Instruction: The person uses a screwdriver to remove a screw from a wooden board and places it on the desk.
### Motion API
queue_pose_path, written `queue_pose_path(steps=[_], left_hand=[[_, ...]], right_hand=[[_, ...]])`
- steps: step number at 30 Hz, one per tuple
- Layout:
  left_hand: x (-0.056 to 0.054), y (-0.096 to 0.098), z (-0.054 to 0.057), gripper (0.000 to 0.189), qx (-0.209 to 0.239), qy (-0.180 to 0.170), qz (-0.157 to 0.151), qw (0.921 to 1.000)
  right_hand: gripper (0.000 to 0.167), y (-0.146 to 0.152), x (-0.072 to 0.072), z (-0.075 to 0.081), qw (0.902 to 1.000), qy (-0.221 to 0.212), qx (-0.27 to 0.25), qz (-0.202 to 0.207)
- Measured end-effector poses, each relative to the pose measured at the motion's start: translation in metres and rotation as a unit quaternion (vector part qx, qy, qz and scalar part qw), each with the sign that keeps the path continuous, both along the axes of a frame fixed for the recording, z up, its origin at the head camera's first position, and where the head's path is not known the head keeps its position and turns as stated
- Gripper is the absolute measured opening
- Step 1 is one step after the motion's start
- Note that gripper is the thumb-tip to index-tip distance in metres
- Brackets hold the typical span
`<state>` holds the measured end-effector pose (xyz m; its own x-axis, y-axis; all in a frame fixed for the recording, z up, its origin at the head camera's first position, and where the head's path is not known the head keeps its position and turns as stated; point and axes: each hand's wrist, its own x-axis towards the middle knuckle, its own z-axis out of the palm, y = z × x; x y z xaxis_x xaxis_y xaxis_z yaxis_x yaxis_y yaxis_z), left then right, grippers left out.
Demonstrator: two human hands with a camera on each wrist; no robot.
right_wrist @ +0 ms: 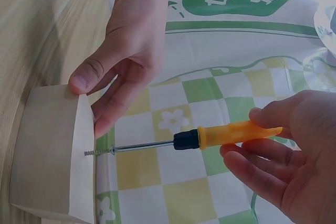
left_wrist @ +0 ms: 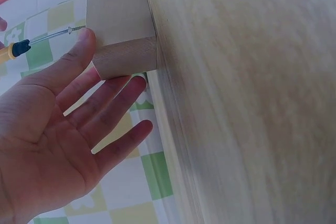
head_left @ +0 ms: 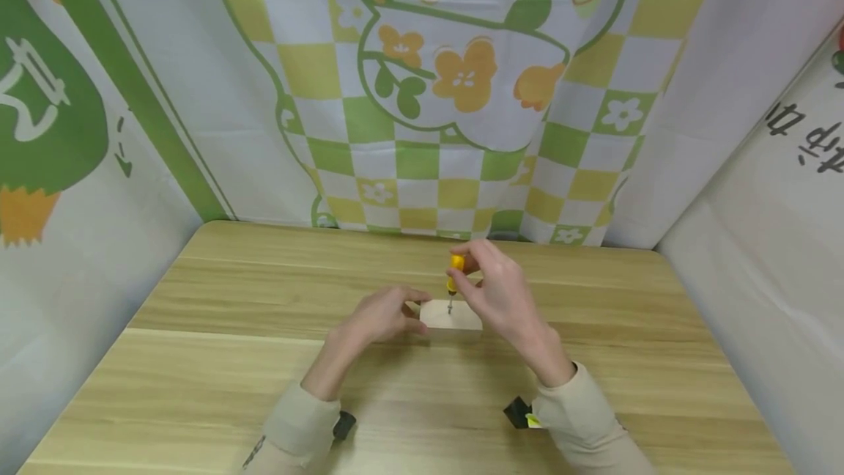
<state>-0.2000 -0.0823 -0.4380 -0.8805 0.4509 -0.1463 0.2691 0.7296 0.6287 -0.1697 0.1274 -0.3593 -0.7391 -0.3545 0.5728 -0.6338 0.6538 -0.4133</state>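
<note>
Wooden block (head_left: pixel 461 319), screw and screwdriver between two bare hands. The block is pale, smooth and straight-edged, with fine grain on its end face; it lies on a wood-grained table (head_left: pixel 217 387), just right of the left hand (head_left: pixel 382 314) and below the right hand (head_left: pixel 499 292). A metal screw (right_wrist: pixel 97 152) with a spiral thread stands roughly upright on the block's upper face, between the hands. The screwdriver (right_wrist: pixel 226 134) has a glossy yellow handle, a black collar and a slim, bright shaft whose tip meets the screw head.

Left hand: partly spread, thumb against one side of the block and forefinger toward the opposite side, pinching its end. Right hand: fingers loosely bent, thumb and fingertips pinching the yellow handle.

The left wrist view shows the left palm, with the little finger extended clear of the block, a detail hidden from the head view. The right wrist view alone resolves the thread along the screw's length; how deep its point sits cannot be told. Only the head view includes both beige cuffs (head_left: pixel 300 416) and the full hanging checked cloth (head_left: pixel 422 145) beyond the hands.
</note>
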Motion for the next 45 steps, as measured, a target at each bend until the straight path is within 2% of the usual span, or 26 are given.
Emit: queue_pose_path(steps=[13, 20, 27, 34, 37, 42, 45], left_hand=[[0.0, 0.0, 0.001, 0.056, 0.014, -0.007, 0.0, 0.9999], [0.0, -0.001, 0.0, 0.056, 0.018, -0.008, 0.002, 0.9998], [0.0, -0.001, 0.0, 0.056, 0.018, -0.007, 0.002, 0.9998], [0.001, -0.002, 0.0, 0.058, 0.02, -0.011, 0.005, 0.9997], [0.002, -0.002, 0.0, 0.057, 0.024, -0.019, 0.009, 0.9995], [0.002, -0.001, 0.0, 0.056, 0.022, -0.021, 0.009, 0.9995], [0.001, -0.001, 0.001, 0.057, 0.02, -0.022, 0.012, 0.9995]], right_hand=[[0.027, 0.0, 0.0, 0.0, 1.0, -0.004, -0.004, 0.007], [0.025, -0.002, 0.002, 0.006, 0.9988, -0.036, 0.016, 0.028], [0.026, -0.001, 0.003, 0.009, 0.9976, -0.048, 0.023, 0.045], [0.03, -0.005, 0.006, 0.002, 0.9932, -0.093, -0.017, 0.068], [0.031, -0.006, 0.004, -0.004, 0.9944, -0.08, -0.031, 0.063], [0.034, -0.005, 0.001, -0.01, 0.9981, -0.022, -0.042, 0.04], [0.031, -0.004, -0.001, -0.01, 0.9984, -0.011, -0.045, 0.032]])
